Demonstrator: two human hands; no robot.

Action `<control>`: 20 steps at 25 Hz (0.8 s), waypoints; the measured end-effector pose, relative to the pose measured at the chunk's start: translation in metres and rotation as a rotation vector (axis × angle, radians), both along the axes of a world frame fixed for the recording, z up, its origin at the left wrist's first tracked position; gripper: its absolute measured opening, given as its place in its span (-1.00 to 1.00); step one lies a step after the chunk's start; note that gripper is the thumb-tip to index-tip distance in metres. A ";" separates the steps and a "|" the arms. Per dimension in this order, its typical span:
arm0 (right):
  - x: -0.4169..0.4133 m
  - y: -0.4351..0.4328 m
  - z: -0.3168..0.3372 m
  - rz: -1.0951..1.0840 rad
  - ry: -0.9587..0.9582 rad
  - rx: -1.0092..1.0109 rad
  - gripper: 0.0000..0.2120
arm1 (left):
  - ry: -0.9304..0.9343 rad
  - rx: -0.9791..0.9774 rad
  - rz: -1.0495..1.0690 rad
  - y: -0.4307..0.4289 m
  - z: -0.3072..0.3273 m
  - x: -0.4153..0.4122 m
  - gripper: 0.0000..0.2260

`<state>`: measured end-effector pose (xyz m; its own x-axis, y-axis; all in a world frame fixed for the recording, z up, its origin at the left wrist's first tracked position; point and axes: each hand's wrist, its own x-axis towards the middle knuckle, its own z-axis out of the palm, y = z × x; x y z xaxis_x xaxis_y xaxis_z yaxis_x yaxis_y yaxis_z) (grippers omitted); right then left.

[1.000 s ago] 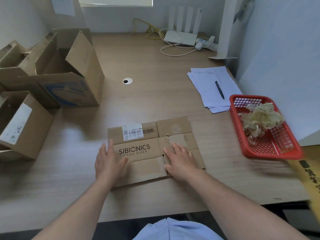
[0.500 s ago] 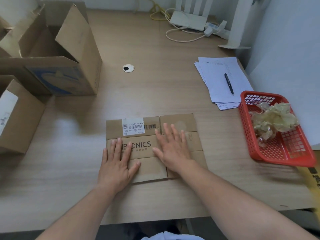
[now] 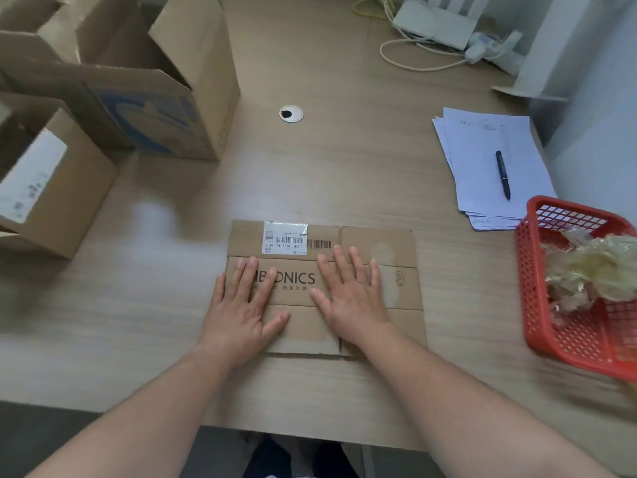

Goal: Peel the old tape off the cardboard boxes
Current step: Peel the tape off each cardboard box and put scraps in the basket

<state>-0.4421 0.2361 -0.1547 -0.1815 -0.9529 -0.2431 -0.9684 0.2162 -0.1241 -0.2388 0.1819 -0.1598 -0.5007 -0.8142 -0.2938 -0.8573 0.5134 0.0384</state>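
Note:
A flattened cardboard box (image 3: 382,246) printed with dark letters lies on the wooden table near its front edge. A white barcode label (image 3: 284,237) sits on its far flap. My left hand (image 3: 243,307) lies flat on the left part of the box, fingers straight and spread. My right hand (image 3: 351,293) presses flat on the middle, fingers straight. Neither hand holds anything. A red plastic basket (image 3: 568,334) at the right holds a crumpled wad of peeled tape (image 3: 593,267).
Open cardboard boxes stand at the left: a large one with blue print (image 3: 151,108) and a smaller one with a white label (image 3: 51,188). Papers (image 3: 482,160) with a black pen (image 3: 503,174) lie at the right; a router and cables (image 3: 431,22) at the back.
Both hands have slid forward and inward over the flattened box, the left from its left edge onto the lettering. The camera has tilted down and closer.

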 end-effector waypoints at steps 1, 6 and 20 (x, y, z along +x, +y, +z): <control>-0.003 0.001 0.004 0.013 -0.050 0.019 -0.37 | -0.018 0.034 0.005 -0.003 0.000 -0.001 -0.27; -0.037 0.036 0.031 -0.178 -0.098 -0.208 -0.37 | 0.185 0.046 0.217 -0.003 0.031 0.000 -0.14; -0.052 0.095 0.048 -0.924 -0.483 -0.129 -0.33 | 0.505 0.295 0.594 0.012 0.040 0.006 -0.11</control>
<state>-0.4941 0.3312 -0.1065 -0.7621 -0.5167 -0.3900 -0.2749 0.8037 -0.5277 -0.2331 0.1938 -0.1197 -0.1408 -0.9091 -0.3920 -0.8260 -0.1104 0.5527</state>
